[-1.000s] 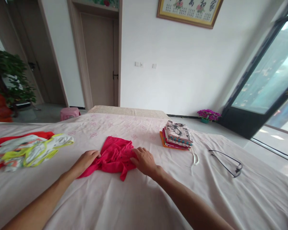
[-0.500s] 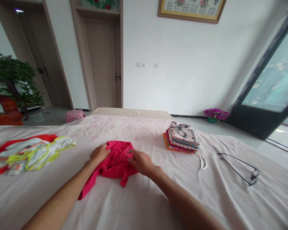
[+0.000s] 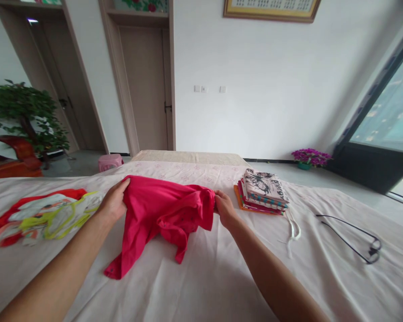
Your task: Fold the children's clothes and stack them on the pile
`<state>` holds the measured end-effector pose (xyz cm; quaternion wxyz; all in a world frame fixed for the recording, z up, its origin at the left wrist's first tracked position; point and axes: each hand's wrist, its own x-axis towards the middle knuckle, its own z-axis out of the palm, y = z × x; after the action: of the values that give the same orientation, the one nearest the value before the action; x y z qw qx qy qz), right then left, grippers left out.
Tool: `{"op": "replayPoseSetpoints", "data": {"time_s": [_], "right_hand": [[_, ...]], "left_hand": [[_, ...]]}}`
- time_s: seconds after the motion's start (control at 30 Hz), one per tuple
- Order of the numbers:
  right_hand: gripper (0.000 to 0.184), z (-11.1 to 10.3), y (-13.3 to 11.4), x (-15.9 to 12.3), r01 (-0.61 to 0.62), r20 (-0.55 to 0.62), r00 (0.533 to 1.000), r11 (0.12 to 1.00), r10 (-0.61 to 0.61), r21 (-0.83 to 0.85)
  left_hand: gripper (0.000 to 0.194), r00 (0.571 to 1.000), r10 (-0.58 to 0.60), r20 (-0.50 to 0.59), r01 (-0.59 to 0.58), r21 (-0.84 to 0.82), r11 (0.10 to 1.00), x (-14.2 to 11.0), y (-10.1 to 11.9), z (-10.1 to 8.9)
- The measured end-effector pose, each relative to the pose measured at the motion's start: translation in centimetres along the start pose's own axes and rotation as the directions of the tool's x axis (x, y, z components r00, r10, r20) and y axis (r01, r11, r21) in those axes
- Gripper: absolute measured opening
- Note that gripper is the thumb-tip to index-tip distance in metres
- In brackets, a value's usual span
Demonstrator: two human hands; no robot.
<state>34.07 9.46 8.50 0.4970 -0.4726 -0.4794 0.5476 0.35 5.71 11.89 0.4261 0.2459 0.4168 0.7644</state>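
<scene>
1. Looking in from afar through the head camera, I find a white wall [image 3: 265, 62] filling most of the background.
2. Below it I have a pale sheet [image 3: 204, 290], creased in front and printed with faint pink flowers farther back.
3. A brown door [image 3: 144, 85] stands left of the middle; a dark-framed glazed door [image 3: 386, 120] slants at the far right.
4. At the far left I see a leafy plant [image 3: 27, 118].
5. The pinkish-red garment [image 3: 147, 203] is at the centre, its upper edge stretched between the two hands and looking raised off the sheet, one sleeve trailing toward the near left (I make out small dark dots on the cloth).
6. Left of it lies a loose heap of clothes [image 3: 50, 214], red, white and yellow-edged.
7. To the right sits a stack of folded clothes [image 3: 263, 190], neatly squared.
8. Well right of that, black-rimmed glasses [image 3: 374, 252] rest on the sheet.
9. I read the left hand [image 3: 114, 200] as pinching the garment's upper left corner; the right hand [image 3: 225, 210] grips the opposite edge, fingertips partly hidden from me.
10. Smaller yet: purple flowers [image 3: 310, 157], a pink stool [image 3: 110, 163] and wall switches [image 3: 196, 89].
</scene>
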Motion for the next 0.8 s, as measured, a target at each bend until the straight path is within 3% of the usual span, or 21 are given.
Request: {"op": "replayPoseSetpoints", "data": {"time_s": [0.07, 0.13, 0.2, 0.27, 0.33, 0.4, 0.43, 0.47, 0.5, 0.57, 0.63, 0.67, 0.73, 0.8], "right_hand": [[0.023, -0.4, 0.1, 0.2, -0.160, 0.074, 0.986, 0.979, 0.152, 0.126], [0.037, -0.3, 0.7, -0.2, -0.235, 0.172, 0.962, 0.966, 0.214, 0.111], [0.051, 0.3, 1.6, -0.8, -0.186, 0.220, 0.956, 0.981, 0.194, -0.057], [0.066, 0.9, 2.4, -1.5, -0.029, 0.220, 0.968, 0.926, 0.120, -0.376], [0.061, 1.2, 2.8, -1.9, 0.154, 0.220, 0.975, 0.701, 0.004, -0.696], [0.036, 0.9, 2.6, -1.9, 0.258, 0.239, 0.966, 0.423, -0.100, -0.868], [0.028, 0.5, 2.4, -1.7, 0.278, 0.245, 0.960, 0.341, -0.137, -0.898], [0.023, -0.1, 2.1, -1.4, 0.285, 0.244, 0.956, 0.317, -0.163, -0.905], [0.020, -0.7, 1.6, -1.2, 0.284, 0.234, 0.956, 0.352, -0.178, -0.892], [0.021, -1.9, 0.5, -0.9, 0.271, 0.194, 0.962, 0.570, -0.193, -0.776], [0.030, -2.9, -1.0, -0.7, 0.247, 0.183, 0.967, 0.817, -0.176, -0.521], [0.035, -3.3, -1.9, -0.7, 0.237, 0.200, 0.965, 0.891, -0.169, -0.388], [0.039, -3.7, -3.6, -0.3, 0.249, 0.278, 0.946, 0.923, -0.167, -0.292], [0.032, -3.8, -5.3, 0.8, 0.300, 0.376, 0.919, 0.828, -0.118, -0.473]], "left_hand": [[0.013, 1.000, -0.009, 0.003, 0.010, -0.033, 0.999, -0.4, 0.8, 0.5], [0.014, 1.000, -0.001, -0.014, 0.001, -0.036, 0.999, -0.7, 1.1, 0.5], [0.014, 0.999, 0.000, -0.035, -0.002, -0.039, 0.999, -0.9, 1.1, 0.1], [0.014, 0.999, -0.010, -0.051, 0.008, -0.042, 0.999, -0.9, 1.2, -0.5], [0.016, 0.998, -0.012, -0.054, 0.010, -0.051, 0.999, -0.9, 1.7, -1.1], [0.018, 0.999, 0.000, -0.043, -0.002, -0.061, 0.998, -1.0, 2.7, -1.9], [0.018, 0.999, 0.010, -0.035, -0.012, -0.065, 0.998, -1.0, 3.3, -2.3], [0.019, 0.999, 0.023, -0.026, -0.025, -0.064, 0.998, -1.1, 4.1, -2.8], [0.019, 0.999, 0.039, -0.019, -0.040, -0.059, 0.997, -1.1, 4.9, -3.4], [0.020, 0.997, 0.076, -0.005, -0.076, -0.047, 0.996, -1.1, 6.6, -4.4], [0.021, 0.994, 0.105, 0.021, -0.104, -0.042, 0.994, -0.9, 8.1, -5.4], [0.021, 0.992, 0.120, 0.032, -0.118, -0.042, 0.992, -0.6, 8.6, -5.7], [0.020, 0.986, 0.166, 0.025, -0.165, -0.026, 0.986, 0.5, 9.0, -6.0], [0.014, 0.974, 0.226, -0.010, -0.225, 0.050, 0.973, 2.1, 8.6, -5.9]]}}
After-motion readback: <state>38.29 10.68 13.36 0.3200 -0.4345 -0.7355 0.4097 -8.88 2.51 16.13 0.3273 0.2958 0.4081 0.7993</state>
